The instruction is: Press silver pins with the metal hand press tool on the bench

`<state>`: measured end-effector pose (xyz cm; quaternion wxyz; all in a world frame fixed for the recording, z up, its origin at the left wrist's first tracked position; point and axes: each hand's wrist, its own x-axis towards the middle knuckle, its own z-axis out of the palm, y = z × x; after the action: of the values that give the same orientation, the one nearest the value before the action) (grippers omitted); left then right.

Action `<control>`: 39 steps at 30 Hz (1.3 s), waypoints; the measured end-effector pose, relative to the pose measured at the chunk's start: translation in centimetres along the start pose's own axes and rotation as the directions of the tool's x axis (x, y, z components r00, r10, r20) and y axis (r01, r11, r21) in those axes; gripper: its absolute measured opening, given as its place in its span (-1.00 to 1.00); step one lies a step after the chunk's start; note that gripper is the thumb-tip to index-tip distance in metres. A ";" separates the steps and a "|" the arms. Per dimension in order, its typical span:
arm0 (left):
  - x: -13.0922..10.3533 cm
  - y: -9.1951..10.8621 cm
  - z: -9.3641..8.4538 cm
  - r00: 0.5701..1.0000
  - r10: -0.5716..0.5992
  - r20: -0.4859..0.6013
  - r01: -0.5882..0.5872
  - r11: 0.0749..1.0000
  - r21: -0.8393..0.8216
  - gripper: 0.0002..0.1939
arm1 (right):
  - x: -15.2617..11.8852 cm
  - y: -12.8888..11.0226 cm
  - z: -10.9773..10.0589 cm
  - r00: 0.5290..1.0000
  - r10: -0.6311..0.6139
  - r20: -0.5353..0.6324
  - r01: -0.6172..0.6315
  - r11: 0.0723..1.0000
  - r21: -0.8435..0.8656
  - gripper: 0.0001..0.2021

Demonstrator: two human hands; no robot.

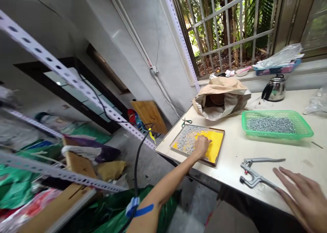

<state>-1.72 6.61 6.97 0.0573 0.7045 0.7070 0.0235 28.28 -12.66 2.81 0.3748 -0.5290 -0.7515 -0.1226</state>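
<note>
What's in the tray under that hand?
Small silvery pieces lie in the tray, on its yellow bottom. The left hand covers one spot, so what's beneath can't be seen.

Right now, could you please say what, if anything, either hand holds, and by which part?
The spread right hand, at the pliers' handle, grips nothing; whether the left hand, in the tray, holds anything cannot be told.

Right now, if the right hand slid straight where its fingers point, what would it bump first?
Probably the silver pliers-like tool: it lies just ahead of the right hand on the table. The hand's height is hard to tell, so it might pass over.
</note>
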 end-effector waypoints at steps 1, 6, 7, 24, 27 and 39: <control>0.2 0.0 0.5 1.000 0.006 0.023 -0.006 1.000 0.000 -0.75 | 0.2 -0.4 0.8 1.000 -0.027 0.013 0.027 0.999 -0.023 -0.59; 1.2 0.4 2.5 0.986 0.040 0.163 -0.036 0.999 -0.031 -0.70 | 0.0 -1.3 4.0 0.992 -0.024 0.121 0.045 0.983 -0.180 -0.62; 1.4 0.6 2.6 0.984 0.047 0.173 -0.041 0.998 -0.040 -0.67 | -0.2 -1.2 4.2 0.989 -0.012 0.145 0.039 0.982 -0.187 -0.64; -6.2 5.0 2.9 0.896 0.303 0.325 0.030 0.688 -0.725 -0.78 | 0.2 -1.4 3.7 0.963 0.073 0.258 -0.009 0.970 -0.242 -0.79; -9.0 7.0 4.4 0.846 0.307 0.436 0.200 0.576 -0.793 -0.74 | 0.3 -1.8 3.3 0.973 0.031 0.227 0.036 0.959 -0.283 -0.78; -10.8 8.1 5.0 0.839 0.200 0.506 0.303 0.600 -0.740 -0.85 | 0.7 -2.3 2.3 0.948 0.048 0.315 0.058 0.946 -0.319 -0.75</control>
<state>6.88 -4.42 3.41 0.5630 0.5575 0.5950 0.1349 25.14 -11.82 2.19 0.1563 -0.5942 -0.7729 -0.1585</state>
